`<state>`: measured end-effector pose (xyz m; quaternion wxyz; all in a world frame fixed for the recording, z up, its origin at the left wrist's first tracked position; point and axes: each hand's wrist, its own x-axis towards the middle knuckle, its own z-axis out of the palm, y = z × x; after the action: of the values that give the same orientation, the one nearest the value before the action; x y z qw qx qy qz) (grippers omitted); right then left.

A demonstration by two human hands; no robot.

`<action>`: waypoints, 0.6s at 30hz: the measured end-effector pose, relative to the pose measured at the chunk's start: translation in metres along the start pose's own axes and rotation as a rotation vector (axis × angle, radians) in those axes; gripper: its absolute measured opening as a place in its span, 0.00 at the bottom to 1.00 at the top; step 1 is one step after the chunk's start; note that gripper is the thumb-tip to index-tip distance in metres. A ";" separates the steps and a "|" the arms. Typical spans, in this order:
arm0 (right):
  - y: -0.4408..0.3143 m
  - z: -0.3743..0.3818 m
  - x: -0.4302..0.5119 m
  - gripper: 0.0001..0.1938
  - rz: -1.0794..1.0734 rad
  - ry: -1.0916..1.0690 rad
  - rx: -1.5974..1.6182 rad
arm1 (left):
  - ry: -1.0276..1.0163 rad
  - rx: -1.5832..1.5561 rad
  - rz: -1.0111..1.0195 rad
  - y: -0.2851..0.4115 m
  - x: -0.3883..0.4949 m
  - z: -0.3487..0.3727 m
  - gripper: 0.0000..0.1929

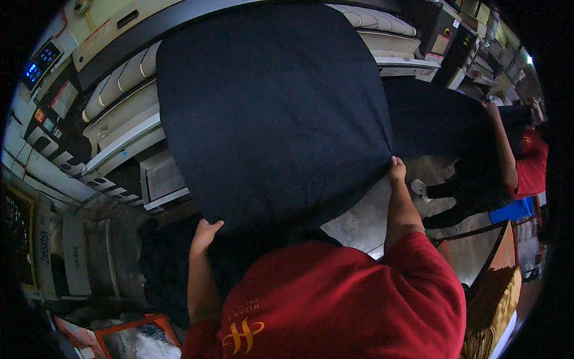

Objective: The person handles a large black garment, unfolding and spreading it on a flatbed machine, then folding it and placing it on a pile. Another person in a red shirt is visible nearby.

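A wide sheet of black cloth (273, 116) stretches from the padded roller of a large ironing machine (125, 76) towards my chest. My left hand (207, 233) grips its near left corner, thumb on top. Higher up on the other side, my right hand (397, 168) pinches the right edge, drawing it into a small fold. Between my hands the fabric hangs fairly taut, with slight creases and a sagging near edge. Its far end lies against the machine, and whether it is caught there I cannot tell.
At the right, a co-worker (531, 164) in a red shirt holds another dark cloth (430, 116). A control panel (41, 65) is lit at the upper left. Dark fabric (161, 264) is heaped by my left arm. Brown folded cloths (493, 309) and an orange-framed cart (134, 332) stand near me.
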<state>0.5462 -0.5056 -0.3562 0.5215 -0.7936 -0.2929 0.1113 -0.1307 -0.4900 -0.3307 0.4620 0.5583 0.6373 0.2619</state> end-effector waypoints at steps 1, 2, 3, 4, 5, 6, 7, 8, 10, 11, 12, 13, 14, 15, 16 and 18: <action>-0.001 0.002 0.001 0.17 0.044 -0.003 0.034 | 0.005 0.161 -0.036 0.000 0.003 0.000 0.22; -0.003 0.003 0.002 0.17 0.014 -0.025 0.100 | -0.013 0.145 -0.075 -0.002 0.005 0.000 0.23; -0.005 0.004 0.001 0.18 0.035 -0.039 0.147 | -0.032 0.128 -0.112 -0.004 0.007 0.002 0.23; -0.007 0.004 -0.001 0.18 0.083 -0.053 0.189 | -0.071 0.082 -0.096 -0.007 0.009 0.004 0.24; -0.008 0.003 -0.004 0.19 0.027 -0.059 0.195 | -0.078 0.085 -0.106 -0.011 0.010 0.007 0.24; -0.009 0.001 -0.009 0.19 -0.001 -0.064 0.194 | -0.105 0.057 -0.063 -0.017 0.010 0.012 0.23; -0.010 -0.002 -0.015 0.20 -0.028 -0.069 0.191 | -0.134 0.029 -0.020 -0.024 0.011 0.016 0.23; -0.009 -0.005 -0.022 0.21 -0.064 -0.065 0.116 | -0.134 -0.055 -0.025 -0.032 0.011 0.021 0.23; -0.004 -0.014 -0.036 0.24 -0.120 -0.075 -0.030 | -0.130 -0.227 -0.038 -0.047 0.013 0.030 0.22; -0.001 -0.018 -0.043 0.25 -0.082 -0.146 -0.107 | -0.079 -0.273 -0.035 -0.055 0.014 0.033 0.21; 0.004 -0.022 -0.049 0.26 -0.029 -0.229 -0.181 | -0.028 -0.320 -0.031 -0.061 0.017 0.037 0.20; 0.009 -0.025 -0.054 0.26 0.080 -0.324 -0.262 | 0.013 -0.364 -0.070 -0.066 0.018 0.039 0.19; 0.014 -0.027 -0.058 0.27 0.072 -0.325 -0.329 | 0.043 -0.443 -0.029 -0.071 0.020 0.041 0.18; 0.019 -0.027 -0.060 0.28 0.121 -0.338 -0.404 | 0.062 -0.519 -0.030 -0.074 0.021 0.042 0.17; 0.024 -0.026 -0.062 0.30 0.171 -0.320 -0.504 | 0.101 -0.608 -0.052 -0.076 0.022 0.043 0.17; 0.035 -0.023 -0.062 0.32 0.207 -0.279 -0.432 | 0.122 -0.539 0.078 -0.076 0.023 0.043 0.16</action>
<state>0.5196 -0.5689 -0.3858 0.2807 -0.8892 -0.2961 0.2069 -0.1268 -0.4941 -0.4210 0.5442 0.4229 0.5493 0.4726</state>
